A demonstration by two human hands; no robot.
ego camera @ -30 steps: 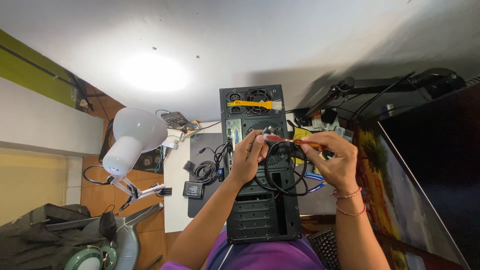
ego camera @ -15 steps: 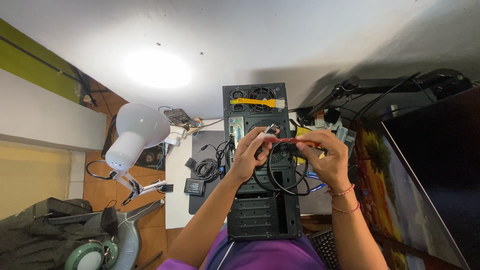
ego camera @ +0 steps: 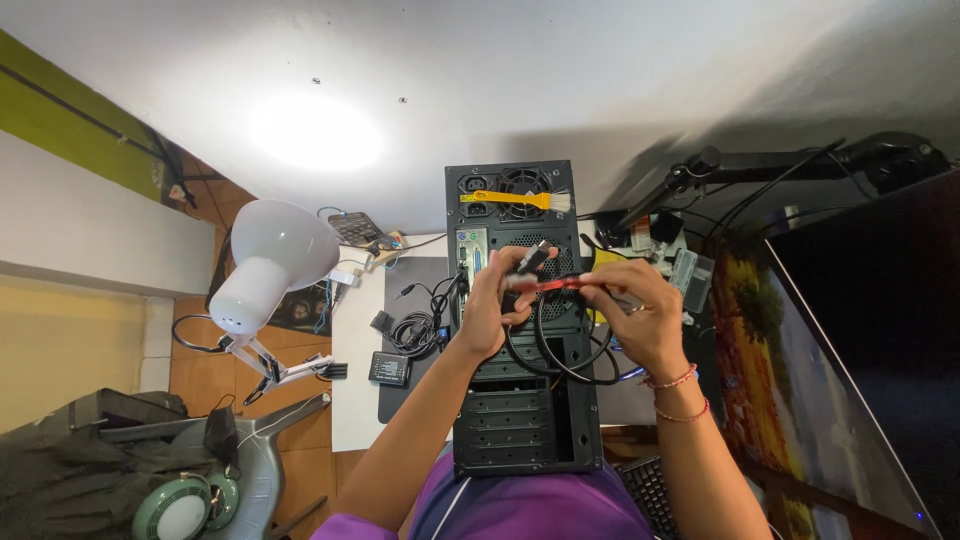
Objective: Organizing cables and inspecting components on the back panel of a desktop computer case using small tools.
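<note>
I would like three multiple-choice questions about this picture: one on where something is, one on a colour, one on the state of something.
1. Where does the yellow brush lie?
A. on the computer case
B. on the lamp
C. on the keyboard

2. What colour is the shade of the desk lamp?
A. green
B. white
C. black

3. What are the two hands doing?
A. resting flat on the desk
B. both holding a red cable
C. hanging idle

Answers: 1 A, the brush rests across the case near its fan grille. 2 B, the shade is plainly white. 3 B, the left hand and right hand pinch the cable between them above the case.
</note>
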